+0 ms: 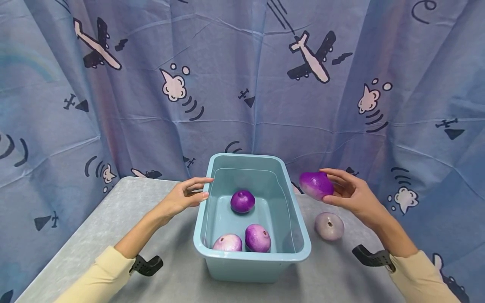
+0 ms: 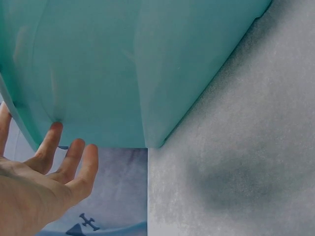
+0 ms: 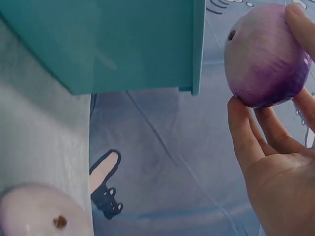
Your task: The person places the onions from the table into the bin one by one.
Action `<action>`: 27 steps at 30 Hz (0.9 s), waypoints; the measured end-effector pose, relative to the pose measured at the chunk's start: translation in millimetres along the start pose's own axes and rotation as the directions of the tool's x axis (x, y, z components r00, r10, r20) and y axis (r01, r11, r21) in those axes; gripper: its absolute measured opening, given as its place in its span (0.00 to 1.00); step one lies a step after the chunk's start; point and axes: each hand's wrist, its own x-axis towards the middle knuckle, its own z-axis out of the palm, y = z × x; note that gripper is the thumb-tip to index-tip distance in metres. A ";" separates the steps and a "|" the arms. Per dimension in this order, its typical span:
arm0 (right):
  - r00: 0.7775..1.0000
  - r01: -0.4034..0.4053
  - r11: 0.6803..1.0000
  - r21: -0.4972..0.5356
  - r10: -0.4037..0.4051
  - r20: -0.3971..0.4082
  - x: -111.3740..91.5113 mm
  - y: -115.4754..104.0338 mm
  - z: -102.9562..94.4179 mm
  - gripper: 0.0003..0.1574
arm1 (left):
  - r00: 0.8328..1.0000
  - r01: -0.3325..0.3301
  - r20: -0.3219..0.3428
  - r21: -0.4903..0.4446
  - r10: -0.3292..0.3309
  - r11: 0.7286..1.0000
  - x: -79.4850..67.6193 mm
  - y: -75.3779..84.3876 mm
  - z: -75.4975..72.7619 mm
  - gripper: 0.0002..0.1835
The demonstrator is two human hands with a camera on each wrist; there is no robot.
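My right hand (image 1: 350, 193) grips a purple onion (image 1: 315, 185) between thumb and fingers, raised off the table just right of the blue-green plastic bin (image 1: 253, 256). In the right wrist view the held onion (image 3: 266, 56) shows a pale side with a dark root spot. At the bin's left rim is my left hand (image 1: 182, 200), fingers extended; in the left wrist view that hand (image 2: 44, 177) lies along the bin's outer wall (image 2: 88, 73). Inside the bin sit a dark purple onion (image 1: 242, 201), a purple-and-white onion (image 1: 258, 238) and a paler onion (image 1: 227, 243).
On the grey table (image 1: 163, 252), right of the bin, lies a pale onion (image 1: 329, 226) below my right hand. A blue curtain (image 1: 227, 84) printed with airplanes hangs behind the table and down its sides. Each wrist wears a black band.
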 end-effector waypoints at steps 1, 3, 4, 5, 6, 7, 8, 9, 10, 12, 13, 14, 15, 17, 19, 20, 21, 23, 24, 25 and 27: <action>1.000 0.005 1.000 0.002 -0.005 0.002 1.4 -1.2 1.4 0.41 | 1.000 0.000 0.000 0.001 0.000 1.000 0.0 -0.2 -0.1 0.30; 1.000 0.011 1.000 0.001 -0.011 0.001 4.7 -3.8 4.5 0.41 | 1.000 -0.001 0.001 0.002 0.001 1.000 0.2 -0.3 -0.1 0.29; 1.000 0.014 1.000 -0.001 -0.014 0.002 6.5 -5.0 6.3 0.41 | 1.000 -0.001 0.000 0.002 0.001 1.000 0.3 -0.4 -0.1 0.29; 1.000 0.017 1.000 0.003 -0.017 0.003 8.3 -6.1 8.1 0.41 | 1.000 -0.002 0.001 0.001 0.002 1.000 0.4 -0.3 0.0 0.29; 1.000 0.019 1.000 0.008 -0.019 0.006 10.1 -7.2 10.1 0.41 | 1.000 -0.002 0.002 0.001 0.002 1.000 0.5 -0.2 0.2 0.29; 1.000 0.021 1.000 0.014 -0.021 0.009 12.0 -8.2 12.1 0.41 | 1.000 -0.002 0.002 0.000 0.002 1.000 0.6 -0.1 0.2 0.29; 1.000 0.022 1.000 0.020 -0.022 0.013 14.1 -9.3 14.3 0.41 | 1.000 -0.001 0.002 0.000 0.001 1.000 0.6 0.0 0.3 0.29; 1.000 0.022 0.999 0.030 -0.022 0.018 16.1 -10.4 16.5 0.41 | 1.000 -0.001 0.002 -0.001 0.001 1.000 0.6 -0.1 0.2 0.30; 0.999 0.024 0.999 0.037 -0.024 0.023 18.0 -11.4 18.9 0.41 | 1.000 -0.002 0.002 -0.002 0.002 1.000 0.6 0.0 0.2 0.30; 0.999 0.026 0.998 0.053 -0.028 0.038 21.8 -13.7 24.0 0.41 | 1.000 -0.004 0.002 0.000 0.004 1.000 0.5 -0.3 -0.1 0.30; 0.999 0.026 0.998 0.058 -0.029 0.044 23.7 -14.7 26.6 0.41 | 1.000 -0.004 0.002 -0.002 0.004 1.000 0.6 -0.5 -0.2 0.30; 0.998 0.026 0.998 0.065 -0.030 0.052 25.5 -15.8 29.2 0.41 | 1.000 -0.005 0.004 -0.003 0.005 1.000 0.6 -0.6 -0.3 0.30; 0.998 0.026 0.997 0.072 -0.030 0.061 27.2 -16.6 31.9 0.41 | 1.000 -0.006 0.005 -0.005 0.006 1.000 0.5 -0.7 -0.4 0.30; 0.997 0.023 0.996 0.084 -0.030 0.078 30.4 -17.5 36.9 0.41 | 1.000 -0.005 0.006 -0.007 0.005 1.000 0.6 -1.0 -0.3 0.31; 0.995 0.023 0.995 0.095 -0.032 0.091 33.4 -17.4 41.0 0.41 | 1.000 -0.004 0.006 -0.007 0.004 1.000 0.6 -1.3 -0.2 0.31; 0.995 0.023 0.995 0.102 -0.033 0.098 34.5 -17.1 43.0 0.41 | 1.000 -0.003 0.005 -0.005 0.003 1.000 0.7 -1.4 -0.1 0.31; 0.994 0.024 0.994 0.111 -0.036 0.105 35.6 -16.6 44.6 0.41 | 1.000 -0.001 0.003 -0.004 0.001 1.000 0.7 -1.5 0.0 0.31; 0.992 0.030 0.991 0.127 -0.045 0.116 37.6 -15.8 47.7 0.40 | 1.000 -0.001 0.002 0.000 0.001 1.000 0.6 -1.7 -0.2 0.30; 0.992 0.032 0.990 0.134 -0.049 0.120 38.4 -15.4 48.9 0.40 | 1.000 -0.002 0.001 0.002 0.002 1.000 0.6 -1.7 -0.3 0.30; 0.991 0.033 0.990 0.141 -0.051 0.122 39.0 -15.0 50.0 0.40 | 1.000 -0.003 0.001 0.001 0.003 1.000 0.6 -1.7 -0.4 0.30; 0.990 0.036 0.988 0.152 -0.055 0.127 39.9 -14.7 51.8 0.40 | 1.000 -0.005 0.001 0.000 0.005 1.000 0.7 -1.6 -0.5 0.30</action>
